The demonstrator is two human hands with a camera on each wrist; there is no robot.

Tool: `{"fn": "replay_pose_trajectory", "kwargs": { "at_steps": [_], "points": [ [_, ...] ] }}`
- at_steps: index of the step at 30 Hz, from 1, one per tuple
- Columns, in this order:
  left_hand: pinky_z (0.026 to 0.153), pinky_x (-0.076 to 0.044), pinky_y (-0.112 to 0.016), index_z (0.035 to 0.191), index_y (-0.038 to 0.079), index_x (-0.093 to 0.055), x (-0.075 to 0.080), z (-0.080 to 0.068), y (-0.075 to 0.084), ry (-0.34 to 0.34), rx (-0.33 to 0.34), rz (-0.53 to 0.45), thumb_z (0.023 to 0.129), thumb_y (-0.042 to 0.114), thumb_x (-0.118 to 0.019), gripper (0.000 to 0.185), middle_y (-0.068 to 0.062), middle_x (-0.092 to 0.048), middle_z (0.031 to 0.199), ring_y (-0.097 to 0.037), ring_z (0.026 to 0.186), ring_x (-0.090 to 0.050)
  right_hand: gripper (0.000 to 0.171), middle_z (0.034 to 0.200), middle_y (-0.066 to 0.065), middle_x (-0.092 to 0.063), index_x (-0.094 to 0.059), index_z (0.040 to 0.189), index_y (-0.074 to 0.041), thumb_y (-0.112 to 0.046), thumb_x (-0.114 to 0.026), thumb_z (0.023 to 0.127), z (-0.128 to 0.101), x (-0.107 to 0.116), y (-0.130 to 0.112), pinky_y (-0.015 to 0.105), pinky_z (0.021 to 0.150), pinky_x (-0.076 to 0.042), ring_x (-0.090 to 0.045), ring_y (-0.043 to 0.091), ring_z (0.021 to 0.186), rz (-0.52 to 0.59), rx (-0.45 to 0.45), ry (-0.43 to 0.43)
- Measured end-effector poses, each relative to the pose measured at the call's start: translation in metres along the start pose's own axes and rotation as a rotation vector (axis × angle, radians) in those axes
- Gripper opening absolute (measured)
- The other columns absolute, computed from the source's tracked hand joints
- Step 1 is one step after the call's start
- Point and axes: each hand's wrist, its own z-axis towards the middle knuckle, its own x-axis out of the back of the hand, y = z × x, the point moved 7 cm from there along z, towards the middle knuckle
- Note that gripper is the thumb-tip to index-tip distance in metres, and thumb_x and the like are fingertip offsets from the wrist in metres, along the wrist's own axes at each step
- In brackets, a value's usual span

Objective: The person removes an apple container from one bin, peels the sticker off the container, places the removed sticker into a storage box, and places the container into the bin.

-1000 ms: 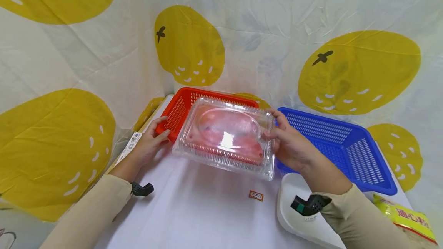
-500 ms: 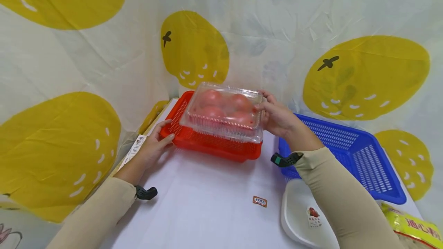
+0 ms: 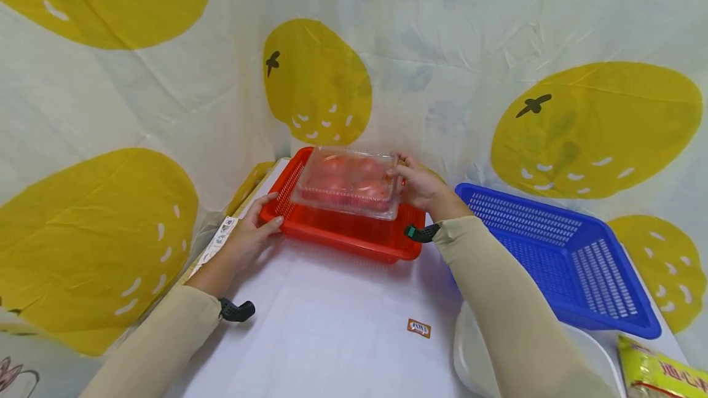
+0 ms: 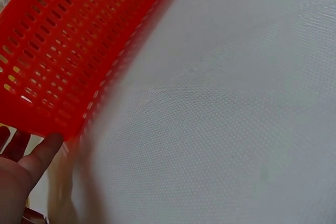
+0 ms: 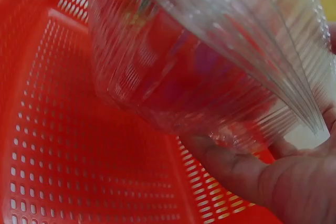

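Note:
My right hand (image 3: pixel 423 188) grips the right edge of a clear plastic clamshell box (image 3: pixel 347 209), thumb on top. Inside the box are several round red things that look like tomatoes (image 3: pixel 370 169). The box is over the back part of a red perforated basket (image 3: pixel 343 235). In the right wrist view the box (image 5: pixel 231 40) is tilted above the basket floor (image 5: pixel 84 129), with fingers under its edge. My left hand (image 3: pixel 249 235) holds the basket's left front corner, thumb at the front and fingers along the left side; the left wrist view shows the thumb (image 4: pixel 44 153) touching the corner.
A blue perforated basket (image 3: pixel 553 263) stands at the right. In front of it are a white tray (image 3: pixel 586 349), partly behind my right sleeve, and a yellow packet (image 3: pixel 664 370). A small orange sachet (image 3: pixel 419 328) lies on the white tabletop (image 3: pixel 321 324). Patterned cloth hangs behind.
My right hand has carried the clamshell box forward and left, from in front of the red basket to over it, and lowered it. The left hand stays at the basket corner.

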Motion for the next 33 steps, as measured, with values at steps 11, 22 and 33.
{"fn": "replay_pose_trajectory", "kwargs": {
  "at_steps": [11, 22, 33],
  "points": [
    [0.110, -0.050, -0.053, 0.167, 0.016, -0.028, -0.004, 0.000, 0.002, -0.022, -0.022, 0.026, 0.108, 0.007, -0.062, 0.068, -0.025, -0.037, 0.162, -0.028, 0.129, -0.057, 0.062, 0.142, 0.008, -0.041, -0.030, 0.153, -0.031, -0.012, -0.063, 0.104, 0.022, 0.005, 0.034, 0.052, 0.089, -0.060, -0.051, 0.033, 0.121, -0.040, -0.066, 0.047],
    [0.110, -0.049, -0.057, 0.167, 0.017, -0.029, 0.000, -0.001, 0.003, -0.023, -0.001, 0.015, 0.108, 0.008, -0.064, 0.069, -0.021, -0.036, 0.163, -0.022, 0.124, -0.061, 0.067, 0.159, 0.012, -0.034, -0.028, 0.159, -0.032, -0.025, -0.068, 0.107, 0.033, -0.004, 0.046, 0.069, 0.110, -0.044, -0.042, 0.043, 0.140, -0.053, -0.099, 0.051],
    [0.109, -0.049, -0.056, 0.167, 0.015, -0.028, 0.000, 0.001, 0.001, -0.031, -0.012, 0.030, 0.108, 0.011, -0.064, 0.069, -0.021, -0.033, 0.166, -0.023, 0.127, -0.058, 0.073, 0.152, 0.017, -0.045, -0.030, 0.162, -0.031, -0.034, -0.072, 0.103, 0.028, -0.004, 0.051, 0.065, 0.111, -0.047, -0.048, 0.040, 0.135, -0.131, -0.129, 0.079]
  ]
}}
